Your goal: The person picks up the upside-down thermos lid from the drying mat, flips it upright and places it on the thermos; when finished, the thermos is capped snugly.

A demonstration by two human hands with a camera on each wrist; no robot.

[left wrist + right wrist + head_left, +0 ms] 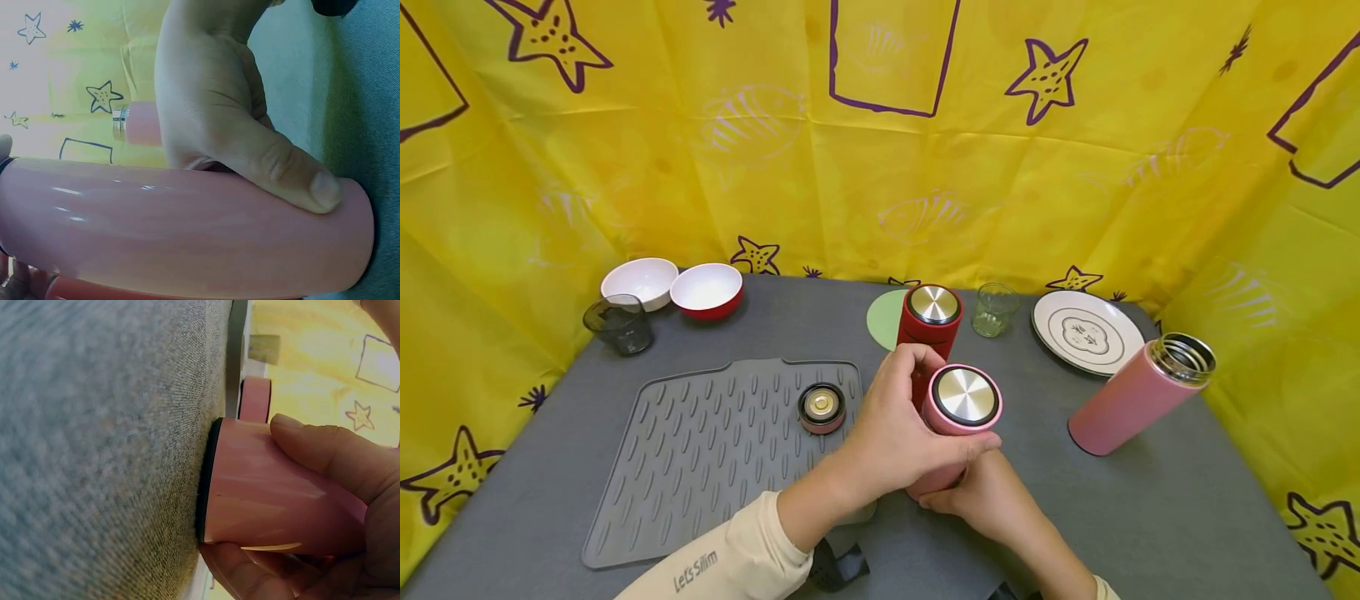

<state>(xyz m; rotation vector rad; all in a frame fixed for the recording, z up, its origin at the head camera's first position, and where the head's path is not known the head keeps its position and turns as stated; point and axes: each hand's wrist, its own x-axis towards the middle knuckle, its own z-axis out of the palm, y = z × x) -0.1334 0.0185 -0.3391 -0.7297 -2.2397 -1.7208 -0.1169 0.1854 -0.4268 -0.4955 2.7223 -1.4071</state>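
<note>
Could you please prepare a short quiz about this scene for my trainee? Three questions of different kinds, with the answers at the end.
1. Multiple choice: what lies on the grey mat?
A. a bowl
B. a small round lid
C. a glass

2. True or false: the left hand grips the held pink bottle higher up than the right hand does.

3. Open question: how does the top of the pink bottle near the plate differ from that of the held one?

Key:
1. B
2. True
3. It is open at the mouth; the held one is closed.
</note>
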